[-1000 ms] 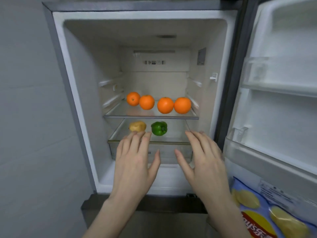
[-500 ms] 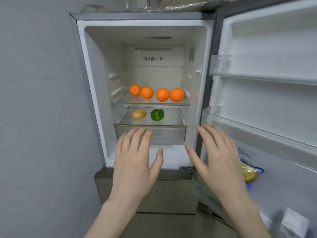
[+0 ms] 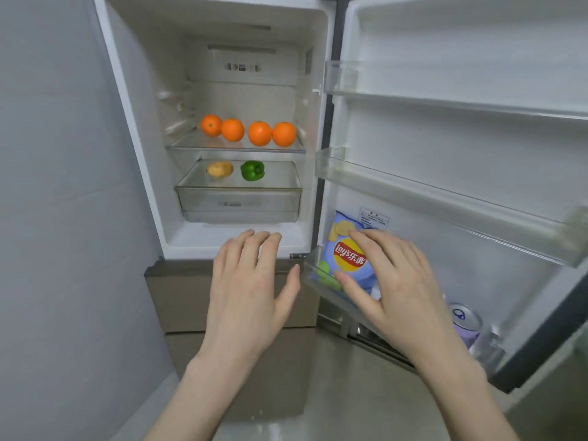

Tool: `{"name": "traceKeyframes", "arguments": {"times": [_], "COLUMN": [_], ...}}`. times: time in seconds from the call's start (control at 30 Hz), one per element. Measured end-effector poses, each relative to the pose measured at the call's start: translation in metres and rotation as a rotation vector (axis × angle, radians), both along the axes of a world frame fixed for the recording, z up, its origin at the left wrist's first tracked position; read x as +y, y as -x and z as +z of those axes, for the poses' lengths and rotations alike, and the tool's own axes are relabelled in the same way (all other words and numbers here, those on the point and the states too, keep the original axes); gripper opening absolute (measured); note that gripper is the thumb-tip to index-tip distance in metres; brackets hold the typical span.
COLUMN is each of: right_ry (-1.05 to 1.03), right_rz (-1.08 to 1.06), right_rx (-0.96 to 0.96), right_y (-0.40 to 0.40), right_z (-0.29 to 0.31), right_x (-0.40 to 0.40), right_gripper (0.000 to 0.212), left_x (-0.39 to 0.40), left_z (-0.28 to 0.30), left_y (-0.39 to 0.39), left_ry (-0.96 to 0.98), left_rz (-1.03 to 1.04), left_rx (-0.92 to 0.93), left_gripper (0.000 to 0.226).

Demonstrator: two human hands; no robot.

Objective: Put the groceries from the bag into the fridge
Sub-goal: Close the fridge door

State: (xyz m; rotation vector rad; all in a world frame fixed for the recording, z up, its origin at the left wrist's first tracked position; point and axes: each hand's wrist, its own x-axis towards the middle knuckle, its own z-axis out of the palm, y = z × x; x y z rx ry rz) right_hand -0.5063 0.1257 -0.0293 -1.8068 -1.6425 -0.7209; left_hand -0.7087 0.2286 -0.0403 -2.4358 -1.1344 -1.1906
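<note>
The fridge (image 3: 152, 128) is standing open across the upper half of the frame, its door (image 3: 461, 148) swung out to the right. Four oranges (image 3: 248, 132) are sitting in a row on the glass shelf (image 3: 235, 148) at centre. Just below, a potato (image 3: 219, 169) and a green bell pepper (image 3: 252, 170) are lying side by side, apart, on the clear cover of the crisper drawer (image 3: 238, 202). A blue Lay's chip bag (image 3: 345, 259) is standing in the lowest door bin (image 3: 313, 275), right of centre, with a purple drink can (image 3: 465, 323) farther right in the same bin. The left hand (image 3: 251, 288) is hovering at lower centre, fingers straight and slightly spread, holding nothing. The right hand (image 3: 391, 281) is hovering in front of the chip bag, fingers extended and spread, gripping nothing; contact with the bag cannot be told.
</note>
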Motion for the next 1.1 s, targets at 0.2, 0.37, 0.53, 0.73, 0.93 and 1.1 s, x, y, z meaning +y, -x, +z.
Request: {"name": "traceKeyframes", "arguments": {"times": [0.2,0.37,0.53,0.73,0.93,1.1], "right_ry": [-0.030,-0.046,-0.179,-0.351,-0.180,-0.111], "right_rz": [0.064,0.082,0.037,-0.021,-0.029,0.001], "right_rx": [0.043,0.071,0.083,0.342,0.652,0.780], "right_y": [-0.019,-0.064,-0.126,-0.188,-0.229,-0.240], "right_z": [0.000,0.000,0.006,0.013,0.024,0.024], "right_x": [-0.056,-0.105,-0.164,-0.216,-0.206,-0.190], "right_gripper": [0.056,0.059,0.056,0.062,0.092,0.102], "left_x": [-0.056,-0.111,-0.164,-0.219,-0.240,-0.244], "left_z": [0.001,0.005,0.007,0.006,0.013,0.022], "left_y": [-0.023,-0.059,-0.115,-0.183,-0.216,-0.224], "left_ry": [-0.008,0.002,0.018,0.009,-0.001,0.012], "left_rz": [0.002,0.024,0.048,0.039,0.054,0.087], "left_rx": [0.046,0.042,0.027,0.031,0.035,0.056], "left_gripper": [0.048,0.047,0.046,0.048,0.044,0.047]}}
